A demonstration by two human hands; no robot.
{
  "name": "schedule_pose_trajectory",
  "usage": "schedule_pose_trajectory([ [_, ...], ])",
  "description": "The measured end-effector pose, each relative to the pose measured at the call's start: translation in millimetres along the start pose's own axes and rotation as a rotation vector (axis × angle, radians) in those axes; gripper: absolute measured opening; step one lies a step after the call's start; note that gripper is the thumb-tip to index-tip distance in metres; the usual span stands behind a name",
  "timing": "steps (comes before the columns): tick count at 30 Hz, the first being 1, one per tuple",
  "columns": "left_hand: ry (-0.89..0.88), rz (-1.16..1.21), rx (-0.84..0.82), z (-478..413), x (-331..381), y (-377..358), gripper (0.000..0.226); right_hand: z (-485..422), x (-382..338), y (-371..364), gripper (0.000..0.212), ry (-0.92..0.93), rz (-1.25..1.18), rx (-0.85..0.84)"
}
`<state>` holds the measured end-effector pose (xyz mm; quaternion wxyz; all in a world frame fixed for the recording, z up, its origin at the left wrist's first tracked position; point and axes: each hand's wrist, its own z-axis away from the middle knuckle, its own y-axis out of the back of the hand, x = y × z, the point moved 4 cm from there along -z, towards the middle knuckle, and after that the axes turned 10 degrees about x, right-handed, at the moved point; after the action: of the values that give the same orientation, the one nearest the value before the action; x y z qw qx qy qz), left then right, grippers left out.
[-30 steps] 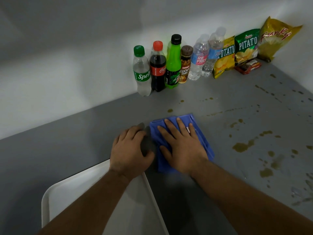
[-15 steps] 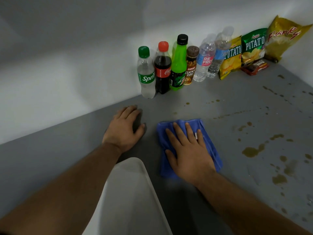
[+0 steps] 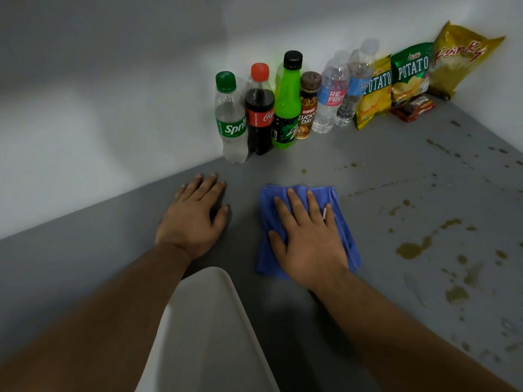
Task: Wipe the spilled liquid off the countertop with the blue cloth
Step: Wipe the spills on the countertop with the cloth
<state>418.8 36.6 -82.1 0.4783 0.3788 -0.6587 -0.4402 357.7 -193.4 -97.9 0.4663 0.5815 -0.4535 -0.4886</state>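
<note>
Your right hand [image 3: 308,236] lies flat, pressing the blue cloth [image 3: 343,236]; your left hand [image 3: 192,216] rests open, holding nothing. Keep pressure and sweep toward the brown puddle [image 3: 411,248] at three o'clock.

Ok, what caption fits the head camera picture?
Right hand presses blue cloth beside brown spills on grey countertop.

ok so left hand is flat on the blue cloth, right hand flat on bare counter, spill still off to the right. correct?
Hands are swapped. In the head view the right hand lies flat on the blue cloth, and the left hand lies flat on the bare gray countertop. The rest holds: the brown spilled liquid sits unwiped to the right of the cloth.
</note>
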Motion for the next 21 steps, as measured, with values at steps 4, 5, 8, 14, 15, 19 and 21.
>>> schedule_pose_trajectory([
  [4,-0.006,0.003,0.012,-1.7,-1.7,-3.0,0.068,0.4,-26.2,-2.0,0.073,0.101,-0.049,-0.037],
  [5,-0.006,-0.001,0.013,-1.6,-2.4,-3.7,0.068,-10.6,-29.7,-2.1,0.072,0.14,-0.06,-0.042],
  [8,-0.005,-0.009,0.008,-0.2,-4.8,-5.4,0.07,-49.3,-22.7,-1.5,0.068,0.173,-0.07,-0.027],
  [14,0.006,-0.019,-0.016,-1.5,-6.3,-5.0,0.072,-68.3,-4.2,-2.0,0.068,0.026,-0.06,0.036],
  [15,0.008,-0.019,-0.021,-1.6,-6.6,-5.3,0.072,-60.1,-4.9,-1.7,0.069,0.037,-0.067,0.03],
  [19,0.007,-0.025,-0.029,-2.0,-7.7,-5.9,0.073,-11.8,17.3,5.8,0.071,0.12,-0.102,0.01],
  [21,-0.004,-0.03,-0.026,-1.0,-6.8,-6.1,0.072,-2.3,41.1,10.8,0.07,0.099,-0.087,0.005],
])
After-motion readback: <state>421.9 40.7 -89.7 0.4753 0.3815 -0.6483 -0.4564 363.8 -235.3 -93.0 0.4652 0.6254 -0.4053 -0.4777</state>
